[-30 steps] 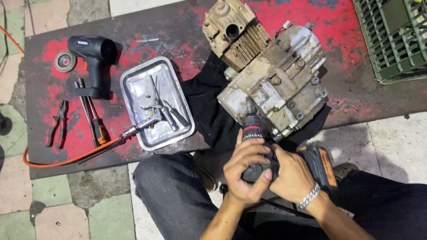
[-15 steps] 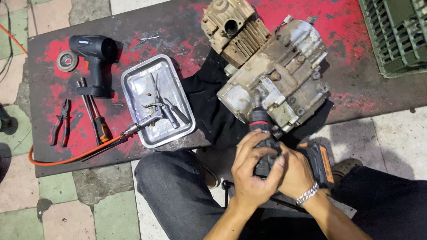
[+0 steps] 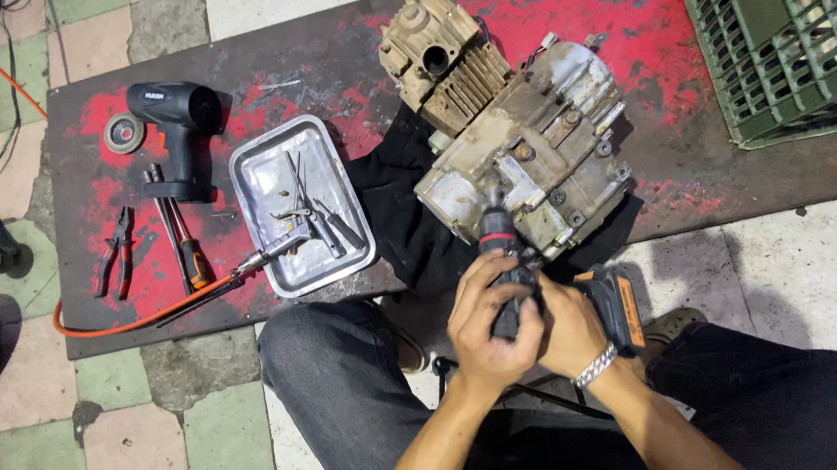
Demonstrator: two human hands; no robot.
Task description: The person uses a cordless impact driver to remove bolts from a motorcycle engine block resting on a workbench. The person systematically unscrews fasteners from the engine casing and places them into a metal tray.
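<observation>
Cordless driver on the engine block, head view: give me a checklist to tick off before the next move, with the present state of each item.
1. Both hands on the cordless driver: ok. The left hand wraps the body and the right hand closes on the handle.
2. Driver nose meets the engine block: ok, it sits on the near edge of the casing.
3. Bit seated on a fastener: cannot tell, the tip is hidden.
4. Engine supported: ok, it lies on a black cloth on the red-painted board.
5. Metal tray within reach: ok, it lies to the left of the engine with loose tools in it.
</observation>
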